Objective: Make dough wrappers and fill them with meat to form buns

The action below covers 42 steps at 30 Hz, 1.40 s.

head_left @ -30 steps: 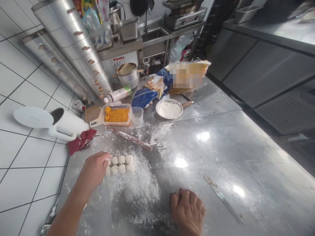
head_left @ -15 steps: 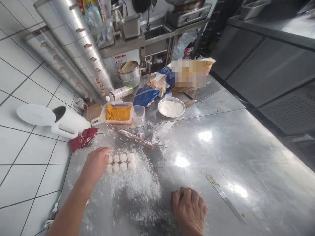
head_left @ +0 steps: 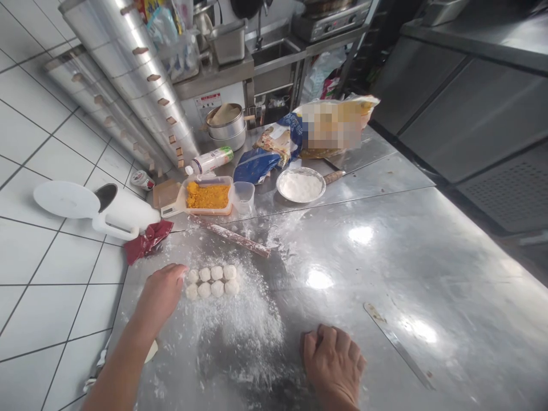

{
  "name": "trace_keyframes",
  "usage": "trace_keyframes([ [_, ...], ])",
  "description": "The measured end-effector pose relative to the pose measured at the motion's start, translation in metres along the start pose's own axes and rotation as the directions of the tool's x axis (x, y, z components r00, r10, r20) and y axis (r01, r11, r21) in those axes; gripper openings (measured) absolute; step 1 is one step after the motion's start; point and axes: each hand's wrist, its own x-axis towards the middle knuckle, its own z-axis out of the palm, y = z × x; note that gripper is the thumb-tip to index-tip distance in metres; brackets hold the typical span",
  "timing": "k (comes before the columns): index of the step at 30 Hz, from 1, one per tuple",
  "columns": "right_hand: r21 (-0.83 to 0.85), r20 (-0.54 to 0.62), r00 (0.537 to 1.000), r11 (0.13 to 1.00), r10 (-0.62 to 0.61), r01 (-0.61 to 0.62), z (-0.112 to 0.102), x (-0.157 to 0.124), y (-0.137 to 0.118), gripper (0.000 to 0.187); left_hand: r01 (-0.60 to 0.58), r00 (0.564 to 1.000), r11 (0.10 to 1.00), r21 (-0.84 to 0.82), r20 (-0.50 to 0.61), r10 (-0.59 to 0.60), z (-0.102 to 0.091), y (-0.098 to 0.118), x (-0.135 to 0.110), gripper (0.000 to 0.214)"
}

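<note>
While a white jug (head_left: 126, 212) with a raised lid takes up the left of the frame by the tiled wall (head_left: 32, 251), a dark red cloth (head_left: 148, 241) lies just beside it on the metal surface (head_left: 342, 279). Below the cloth, the left hand (head_left: 159, 297) reaches in from the lower left, and part of a pale round thing (head_left: 151, 351) shows from behind its forearm. The fingers bend toward the left end of the dough balls (head_left: 218, 288), but the fingertips are blurred, so I cannot tell how narrow that grip is, whether it holds anything or whether it touches the nearest ball.

The dough balls sit left of the frame's centre in two rows of four, close together and dusted white. Above them stand an open plastic container (head_left: 209, 212) of orange filling (head_left: 208, 196) and, beside it, a clear cup (head_left: 244, 200). A floury rolling pin (head_left: 240, 237) slants between these and the balls, and scattered flour (head_left: 246, 325) spreads to the lower centre. Farther right, in the upper middle, is a bowl (head_left: 302, 200) of white powder (head_left: 302, 186).

Below it, at the lower right of centre, the right hand (head_left: 334, 362) rests knuckles up; its curled fingers hide the palm, and I cannot tell what that grip holds, if anything. A long metal strip (head_left: 400, 347) lies diagonally at the lower right, apart from the hand.
</note>
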Motion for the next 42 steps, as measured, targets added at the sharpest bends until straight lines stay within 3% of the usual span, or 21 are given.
trace_keyframes([
  [13, 0.015, 0.02, 0.999, 0.999, 0.036, -0.036, 0.0, 0.002, -0.004, 0.028, -0.017, 1.0, 1.0, 0.009, 0.022, 0.017, 0.01, 0.001, 0.017, 0.032],
  [19, 0.01, 0.007, 1.0, 1.0, 0.024, -0.024, -0.003, 0.001, -0.005, 0.027, 0.031, 0.998, 1.0, 0.002, 0.051, -0.031, 0.018, -0.017, 0.002, 0.035],
  [30, 0.025, 0.014, 1.0, 0.999, 0.026, -0.027, -0.002, 0.003, -0.004, 0.026, 0.074, 0.991, 0.997, -0.027, 0.118, -0.071, 0.051, -0.042, 0.01, 0.039],
  [38, 0.045, 0.046, 0.999, 0.999, 0.012, -0.014, -0.003, 0.004, -0.002, 0.024, 0.091, 0.986, 0.995, -0.044, 0.143, -0.084, 0.061, -0.037, 0.0, 0.045],
  [42, 0.002, -0.01, 1.0, 1.0, -0.02, 0.02, 0.0, 0.001, 0.003, 0.021, 0.031, 0.991, 0.998, -0.055, 0.134, -0.024, 0.051, -0.011, 0.005, 0.051],
])
